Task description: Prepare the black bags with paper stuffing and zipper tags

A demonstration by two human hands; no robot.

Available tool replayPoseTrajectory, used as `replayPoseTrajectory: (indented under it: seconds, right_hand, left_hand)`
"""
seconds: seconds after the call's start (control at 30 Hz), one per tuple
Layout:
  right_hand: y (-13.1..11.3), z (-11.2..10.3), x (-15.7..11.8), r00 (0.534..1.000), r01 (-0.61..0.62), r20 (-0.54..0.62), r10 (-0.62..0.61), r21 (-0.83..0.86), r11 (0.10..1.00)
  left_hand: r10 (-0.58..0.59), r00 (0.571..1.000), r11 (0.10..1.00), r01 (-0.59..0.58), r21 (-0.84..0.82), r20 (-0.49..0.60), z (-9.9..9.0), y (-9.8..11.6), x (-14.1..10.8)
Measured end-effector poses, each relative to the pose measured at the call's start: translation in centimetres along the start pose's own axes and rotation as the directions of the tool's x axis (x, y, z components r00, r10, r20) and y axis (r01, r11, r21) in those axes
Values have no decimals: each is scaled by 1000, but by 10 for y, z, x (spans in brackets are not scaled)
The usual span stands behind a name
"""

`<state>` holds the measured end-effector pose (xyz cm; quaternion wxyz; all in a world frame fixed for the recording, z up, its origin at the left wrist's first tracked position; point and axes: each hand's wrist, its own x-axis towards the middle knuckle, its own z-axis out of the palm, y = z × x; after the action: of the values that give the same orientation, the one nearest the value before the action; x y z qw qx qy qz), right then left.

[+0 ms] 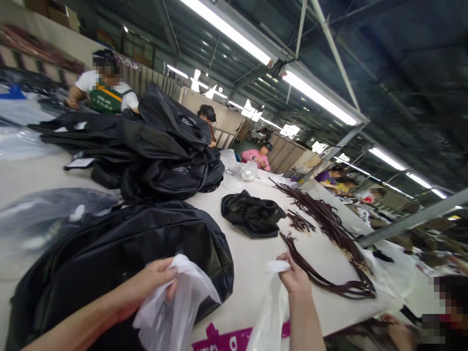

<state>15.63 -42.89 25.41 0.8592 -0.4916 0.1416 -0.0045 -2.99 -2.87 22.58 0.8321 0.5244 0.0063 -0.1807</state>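
Note:
My left hand (159,279) is closed on a crumpled thin white plastic sheet (186,292) that hangs below the fingers. Behind that wrist lies a large black bag (197,234), which the sheet partly covers. To the right, my right hand (295,279) pinches translucent white plastic (268,312) near its top edge. I cannot tell whether both hands hold one piece. Between and below them, a purple item with white lettering (234,340) shows at the table's front edge.
Black bags (161,146) are piled at the back left, with clear plastic (40,224) nearer. A small black pouch (252,214) and bundles of dark brown straps (329,224) lie on the pale table (248,273). Several people work beyond; another person (451,302) is at lower right.

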Motion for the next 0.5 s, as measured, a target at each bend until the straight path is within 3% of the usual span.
replayPoseTrajectory:
  seconds: [0.17,0.27,0.4,0.5]
  right_hand:
    - [53,12,-53,989,-145,6,145,-29,989]
    - [89,20,-91,966,-200,117,232,-237,951]
    - [152,47,-131,864,-93,365,347,-561,823]
    - [195,72,-149,787,-101,406,465,-659,746]
  left_hand:
    - [-61,995,998,63,-17,80,-8,15,2]
    - [-82,993,981,95,-171,84,-16,14,4]
    - [-74,978,940,133,-313,194,-21,3,11]
    - [-48,963,923,144,-356,265,-24,-6,13]
